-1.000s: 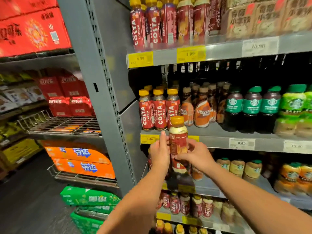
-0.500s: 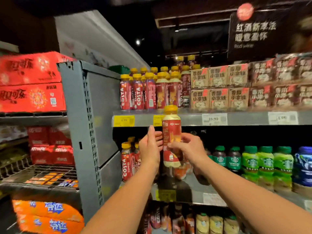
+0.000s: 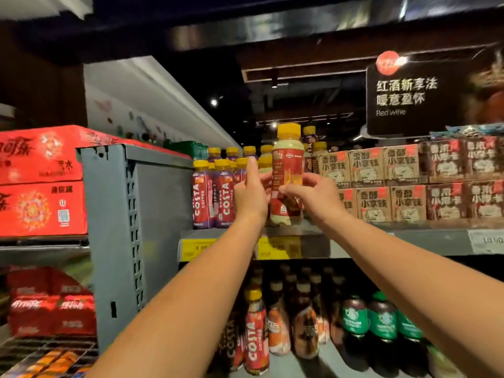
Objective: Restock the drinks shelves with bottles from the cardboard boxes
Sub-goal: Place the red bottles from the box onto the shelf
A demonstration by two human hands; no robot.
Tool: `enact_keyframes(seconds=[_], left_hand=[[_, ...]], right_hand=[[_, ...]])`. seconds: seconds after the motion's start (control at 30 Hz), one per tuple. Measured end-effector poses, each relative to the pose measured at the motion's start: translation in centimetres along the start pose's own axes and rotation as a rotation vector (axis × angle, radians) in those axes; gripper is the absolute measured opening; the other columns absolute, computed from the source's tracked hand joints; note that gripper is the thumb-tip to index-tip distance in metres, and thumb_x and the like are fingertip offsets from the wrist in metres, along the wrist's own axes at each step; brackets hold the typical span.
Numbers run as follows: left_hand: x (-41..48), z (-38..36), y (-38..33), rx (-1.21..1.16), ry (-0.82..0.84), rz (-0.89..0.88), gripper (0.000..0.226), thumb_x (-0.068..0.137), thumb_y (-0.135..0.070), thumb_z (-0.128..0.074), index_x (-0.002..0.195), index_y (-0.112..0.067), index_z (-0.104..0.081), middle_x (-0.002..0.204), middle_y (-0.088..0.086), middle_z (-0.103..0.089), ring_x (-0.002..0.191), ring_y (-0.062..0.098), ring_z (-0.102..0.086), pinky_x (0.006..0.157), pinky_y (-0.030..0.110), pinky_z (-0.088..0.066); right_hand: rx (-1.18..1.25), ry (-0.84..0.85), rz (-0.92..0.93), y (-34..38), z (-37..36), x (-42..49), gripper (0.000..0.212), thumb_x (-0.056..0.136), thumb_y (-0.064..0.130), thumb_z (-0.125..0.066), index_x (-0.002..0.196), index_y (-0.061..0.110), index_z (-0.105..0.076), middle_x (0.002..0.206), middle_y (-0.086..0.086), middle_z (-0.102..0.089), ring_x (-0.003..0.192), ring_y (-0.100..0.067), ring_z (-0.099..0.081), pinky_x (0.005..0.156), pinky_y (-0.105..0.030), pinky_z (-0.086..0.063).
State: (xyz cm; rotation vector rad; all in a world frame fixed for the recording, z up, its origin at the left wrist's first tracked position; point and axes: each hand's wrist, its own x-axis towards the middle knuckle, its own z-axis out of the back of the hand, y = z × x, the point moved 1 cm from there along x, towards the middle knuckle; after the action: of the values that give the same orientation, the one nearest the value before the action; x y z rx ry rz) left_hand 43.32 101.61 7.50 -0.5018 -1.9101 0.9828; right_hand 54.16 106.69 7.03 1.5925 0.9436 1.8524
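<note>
A Costa coffee bottle [image 3: 288, 162] with a yellow cap and red label stands upright between both hands at the front of the top shelf [image 3: 313, 242]. My left hand [image 3: 251, 190] holds its left side with fingers pointing up. My right hand [image 3: 311, 193] pinches its right side. Its base is level with the shelf surface; whether it rests there I cannot tell. Just left of it stand several purple and red Costa bottles [image 3: 215, 195] with yellow caps.
Brown cartons [image 3: 403, 184] fill the top shelf to the right. A grey upright panel [image 3: 122, 227] bounds the shelf on the left, with red cola cases [image 3: 41, 181] beyond. The shelf below holds Costa, Nescafé and green-capped Starbucks bottles [image 3: 379, 320]. A red wine sign [image 3: 425, 96] hangs above.
Both hands have lifted the bottle from the middle shelf height up to the top shelf. The view has tilted upward with it.
</note>
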Motion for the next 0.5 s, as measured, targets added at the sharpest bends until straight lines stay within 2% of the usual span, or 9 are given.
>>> enact_keyframes(seconds=[0.13,0.23,0.3,0.33,0.37,0.43,0.5], left_hand=[[2.5,0.1,2.1,0.05,0.084,0.078,0.055,0.097,-0.058,-0.03,0.084,-0.018,-0.066,0.076,-0.008,-0.064,0.076,0.007,-0.062,0.075,0.028,-0.051],[3.7,0.4,3.7,0.051,0.114,0.145,0.059,0.095,-0.061,-0.03,0.095,-0.014,-0.065,0.095,-0.002,-0.064,0.092,0.016,-0.061,0.092,0.037,-0.051],[4.1,0.4,4.3,0.035,0.14,0.176,0.06,0.096,-0.06,-0.03,0.104,-0.01,-0.062,0.094,0.0,-0.062,0.084,0.013,-0.06,0.086,0.035,-0.052],[4.3,0.3,4.5,0.027,0.152,0.191,0.058,0.096,-0.059,-0.03,0.104,-0.01,-0.06,0.089,0.0,-0.061,0.078,0.011,-0.058,0.081,0.033,-0.05],[4.5,0.2,4.6,0.024,0.163,0.211,0.057,0.096,-0.06,-0.03,0.1,-0.011,-0.059,0.084,0.0,-0.059,0.074,0.011,-0.056,0.076,0.033,-0.048],[4.8,0.0,4.6,0.051,0.174,0.242,0.059,0.094,-0.064,-0.029,0.091,-0.013,-0.058,0.081,0.001,-0.057,0.071,0.013,-0.055,0.068,0.031,-0.046],[4.8,-0.1,4.6,0.083,0.193,0.269,0.063,0.093,-0.066,-0.026,0.098,-0.014,-0.061,0.08,-0.001,-0.056,0.077,0.016,-0.056,0.072,0.033,-0.048]], right_hand=[[-0.073,-0.008,-0.063,-1.8,-1.2,2.1,0.009,0.078,0.02,-0.073,0.08,0.027,-0.067,0.086,0.003,-0.071,0.085,-0.018,-0.067,0.08,-0.033,-0.052],[-0.132,0.004,-0.112,-2.9,-1.6,2.6,0.016,0.081,0.018,-0.069,0.097,0.019,-0.069,0.09,0.0,-0.071,0.081,-0.016,-0.065,0.071,-0.028,-0.05],[-0.167,0.038,-0.125,-3.2,-1.5,2.6,0.019,0.085,0.013,-0.065,0.104,0.015,-0.066,0.086,0.003,-0.067,0.072,-0.007,-0.058,0.058,-0.02,-0.041],[-0.187,0.045,-0.129,-3.2,-1.5,2.7,0.02,0.085,0.011,-0.064,0.105,0.014,-0.065,0.086,0.003,-0.065,0.072,-0.006,-0.057,0.056,-0.02,-0.038],[-0.202,0.052,-0.133,-3.3,-1.6,2.7,0.022,0.084,0.009,-0.064,0.106,0.013,-0.065,0.089,0.001,-0.066,0.076,-0.009,-0.058,0.059,-0.021,-0.039],[-0.225,0.043,-0.152,-3.2,-1.7,2.8,0.025,0.082,0.008,-0.065,0.107,0.011,-0.065,0.099,-0.005,-0.069,0.09,-0.02,-0.063,0.077,-0.03,-0.048],[-0.238,0.023,-0.19,-3.4,-1.7,2.9,0.027,0.08,0.008,-0.067,0.107,0.01,-0.065,0.103,-0.008,-0.069,0.1,-0.027,-0.063,0.092,-0.04,-0.049]])
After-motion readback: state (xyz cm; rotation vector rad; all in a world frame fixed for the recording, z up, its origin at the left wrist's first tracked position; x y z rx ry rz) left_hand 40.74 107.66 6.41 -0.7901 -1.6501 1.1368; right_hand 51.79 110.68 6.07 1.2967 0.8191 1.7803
